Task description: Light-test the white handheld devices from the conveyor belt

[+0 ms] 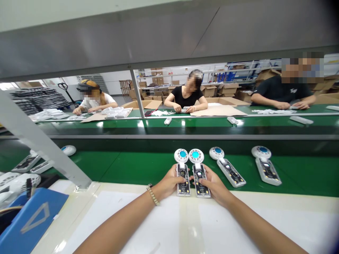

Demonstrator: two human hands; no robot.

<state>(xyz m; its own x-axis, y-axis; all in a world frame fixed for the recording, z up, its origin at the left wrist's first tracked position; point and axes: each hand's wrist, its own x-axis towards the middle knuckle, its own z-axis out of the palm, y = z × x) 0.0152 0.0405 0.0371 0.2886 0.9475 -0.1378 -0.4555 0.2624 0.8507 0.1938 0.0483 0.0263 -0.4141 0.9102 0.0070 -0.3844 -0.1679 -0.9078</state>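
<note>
My left hand is closed round a white device with a round fan-like head and blue centre, its thumb on the dark circuit board. A matching device is in my right hand, thumb likewise on its board. Both devices stand side by side, heads up, over the near edge of the green belt. The right one's blue centre looks brighter. To the right, another such device lies aslant on the belt, and one more lies beyond it.
A white worktop spans the front. At left stand a blue bin, white parts and a slanted metal post. More devices lie behind the post. Several people sit across a second belt carrying white casings. A shelf hangs overhead.
</note>
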